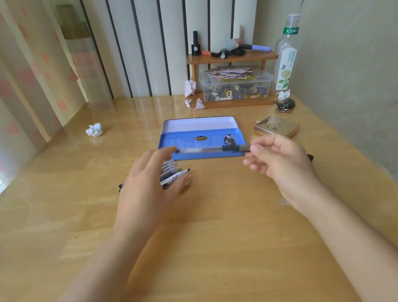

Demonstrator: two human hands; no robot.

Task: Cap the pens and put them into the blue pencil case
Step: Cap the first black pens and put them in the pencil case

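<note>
Fingers (253, 148) of right hand (282, 161) pinch slim pen (208, 150) above rectangular blue pencil case (201, 137).

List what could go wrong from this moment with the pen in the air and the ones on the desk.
1. The right hand pinches the long pen only at one end, so it might tip or slip before reaching the blue pencil case.
2. The left hand hovers over the pens on the desk; a brush could roll them away.
3. The marker looks uncapped, so its tip may mark the desk.
</note>
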